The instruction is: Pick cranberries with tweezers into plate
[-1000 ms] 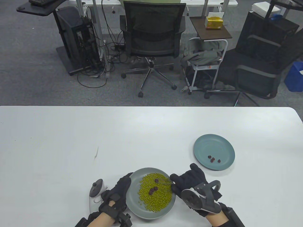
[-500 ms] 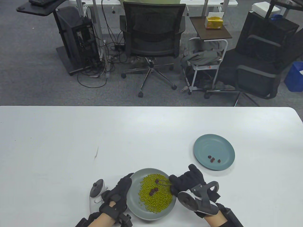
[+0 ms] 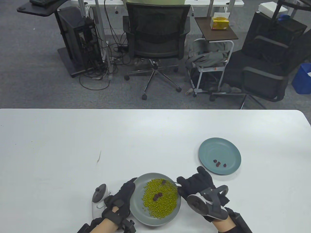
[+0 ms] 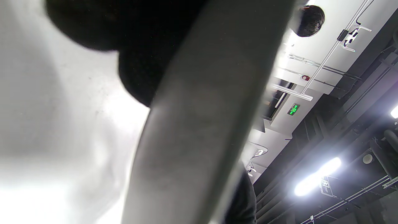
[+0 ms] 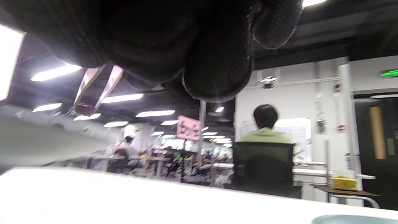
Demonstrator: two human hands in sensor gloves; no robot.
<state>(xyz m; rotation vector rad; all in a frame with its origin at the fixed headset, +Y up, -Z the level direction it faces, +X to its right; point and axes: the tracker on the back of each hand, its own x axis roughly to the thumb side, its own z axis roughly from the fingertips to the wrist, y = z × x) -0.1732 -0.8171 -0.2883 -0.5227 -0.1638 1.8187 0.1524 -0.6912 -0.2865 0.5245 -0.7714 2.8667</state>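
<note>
White table (image 3: pixel 73 145) carries two plates — a grey plate (image 3: pixel 138 211) of green beans (image 3: pixel 159 201) near the front, and a teal plate (image 3: pixel 220 145) to the right holding four cranberries (image 3: pixel 220 163). At the grey plate's left rim rests the left hand (image 3: pixel 122 196), its grip curled on that rim. The right hand (image 3: pixel 196 185) pinches tweezers (image 5: pixel 96 84) — their tips press together on a cranberry (image 5: pixel 84 109) above the beans' far edge.

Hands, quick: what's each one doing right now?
Left hand: grips the rim of the grey plate.
Right hand: holds tweezers pinching a cranberry.
</note>
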